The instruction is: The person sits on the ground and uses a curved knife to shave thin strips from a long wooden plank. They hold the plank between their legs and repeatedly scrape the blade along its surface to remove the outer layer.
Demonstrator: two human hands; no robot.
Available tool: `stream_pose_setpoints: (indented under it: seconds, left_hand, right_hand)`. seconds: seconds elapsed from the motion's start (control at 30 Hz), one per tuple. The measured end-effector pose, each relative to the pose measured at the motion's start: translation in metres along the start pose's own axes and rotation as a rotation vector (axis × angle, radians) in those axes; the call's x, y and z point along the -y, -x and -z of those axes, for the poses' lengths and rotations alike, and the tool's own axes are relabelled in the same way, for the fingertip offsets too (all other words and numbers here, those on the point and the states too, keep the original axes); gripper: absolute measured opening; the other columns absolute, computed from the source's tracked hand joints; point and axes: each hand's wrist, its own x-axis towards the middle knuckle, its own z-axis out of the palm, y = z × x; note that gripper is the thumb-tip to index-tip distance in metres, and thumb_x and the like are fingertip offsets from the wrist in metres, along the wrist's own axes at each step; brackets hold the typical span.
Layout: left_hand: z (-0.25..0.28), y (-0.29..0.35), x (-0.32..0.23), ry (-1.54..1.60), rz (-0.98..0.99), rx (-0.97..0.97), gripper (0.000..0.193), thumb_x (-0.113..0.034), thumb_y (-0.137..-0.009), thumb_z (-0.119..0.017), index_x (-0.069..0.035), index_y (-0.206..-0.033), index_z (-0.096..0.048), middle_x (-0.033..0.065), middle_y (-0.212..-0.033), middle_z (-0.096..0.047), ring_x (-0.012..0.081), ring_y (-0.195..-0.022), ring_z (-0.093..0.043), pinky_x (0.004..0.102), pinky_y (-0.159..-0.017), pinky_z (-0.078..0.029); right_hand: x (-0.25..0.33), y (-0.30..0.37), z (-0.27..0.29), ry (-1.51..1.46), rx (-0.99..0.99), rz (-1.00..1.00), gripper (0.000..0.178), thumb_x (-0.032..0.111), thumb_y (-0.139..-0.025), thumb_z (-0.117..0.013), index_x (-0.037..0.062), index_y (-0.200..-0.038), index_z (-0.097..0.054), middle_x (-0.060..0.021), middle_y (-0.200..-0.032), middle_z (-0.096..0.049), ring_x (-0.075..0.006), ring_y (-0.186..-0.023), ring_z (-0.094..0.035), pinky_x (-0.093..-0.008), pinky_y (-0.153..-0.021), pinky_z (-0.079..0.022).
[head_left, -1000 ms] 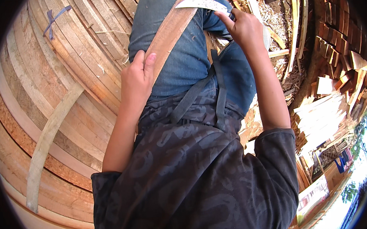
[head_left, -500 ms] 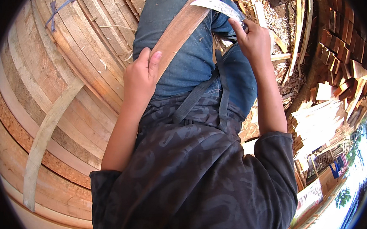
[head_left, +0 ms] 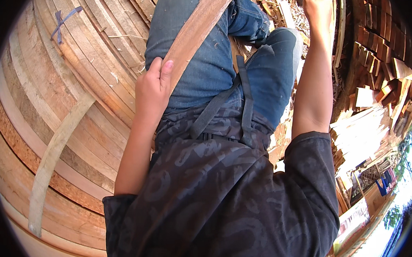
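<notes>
My left hand [head_left: 153, 86] is closed round the near end of a reddish-brown wooden slat [head_left: 200, 26], thumb along its top face. The slat lies slanted across my jeans-clad thigh, and its far end runs out of the top of the head view. At the upper right edge my right hand [head_left: 318, 11] is raised well apart from the slat, fingers curled and thumb pointing up. The curved knife seen in that hand a moment before is out of sight now, its blade beyond the picture's edge or hidden.
Long boards [head_left: 76, 149] lie side by side at my left, with a pale curved strip [head_left: 53, 155] across them and a dark tied band [head_left: 61, 24]. Shavings and thin offcuts [head_left: 281, 6] litter the ground ahead. Stacked wood pieces [head_left: 384, 58] stand at the right.
My right hand has swung up and to the right, away from the slat, taking the knife out of sight. My right knee shows more. The left hand keeps its hold.
</notes>
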Motion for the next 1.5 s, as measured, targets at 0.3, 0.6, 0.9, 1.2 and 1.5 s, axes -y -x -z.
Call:
stream_pose_setpoints:
  seconds: [0.3,0.6,0.9,1.2,1.5]
  left_hand:
    - [-0.002,0.000,-0.002,0.027,0.012,0.015,0.046,-0.040,-0.102,-0.046,0.000,-0.079,-0.048,0.0227,-0.059,-0.048,0.0418,-0.056,-0.053,0.0457,-0.052,-0.040]
    - [0.000,-0.008,-0.012,0.086,0.040,0.011,0.047,-0.039,-0.103,-0.045,0.001,-0.078,-0.051,0.0238,-0.060,-0.049,0.0425,-0.056,-0.053,0.0450,-0.052,-0.040]
    - [-0.001,-0.005,-0.008,0.007,0.017,0.010,0.047,-0.039,-0.103,-0.045,0.001,-0.079,-0.052,0.0242,-0.060,-0.051,0.0433,-0.058,-0.056,0.0454,-0.052,-0.042]
    - [0.003,-0.010,-0.010,0.014,0.030,0.033,0.048,-0.040,-0.102,-0.044,0.001,-0.079,-0.051,0.0237,-0.060,-0.053,0.0431,-0.059,-0.057,0.0463,-0.054,-0.042]
    - [0.028,-0.003,-0.015,-0.049,0.161,0.187,0.050,-0.045,-0.099,-0.049,0.001,-0.078,-0.048,0.0183,-0.058,-0.047,0.0342,-0.054,-0.046,0.0418,-0.055,-0.039]
  right_hand:
    - [0.060,0.096,0.012,-0.030,0.317,0.222,0.067,0.065,-0.086,-0.057,-0.0002,-0.072,-0.067,-0.0179,-0.055,-0.059,-0.0389,-0.057,-0.062,-0.0453,-0.057,-0.050]
    - [0.058,0.059,-0.022,0.021,0.142,0.271,0.055,0.052,-0.086,-0.064,-0.0015,-0.073,-0.066,-0.0271,-0.067,-0.061,-0.0430,-0.068,-0.064,-0.0476,-0.063,-0.051]
    - [-0.044,0.004,0.064,-0.059,0.109,-0.166,0.073,0.064,-0.090,-0.055,-0.0027,-0.063,-0.057,-0.0045,-0.050,-0.046,-0.0126,-0.053,-0.042,-0.0313,-0.054,-0.038]
    - [0.091,0.123,0.032,-0.336,0.455,-0.001,0.056,0.048,-0.089,-0.066,-0.0033,-0.069,-0.060,-0.0144,-0.051,-0.052,-0.0276,-0.045,-0.048,-0.0372,-0.050,-0.042]
    - [0.094,0.194,0.030,-0.496,0.538,-0.044,0.037,0.032,-0.091,-0.068,-0.0022,-0.077,-0.061,-0.0171,-0.056,-0.055,-0.0295,-0.052,-0.057,-0.0390,-0.052,-0.044]
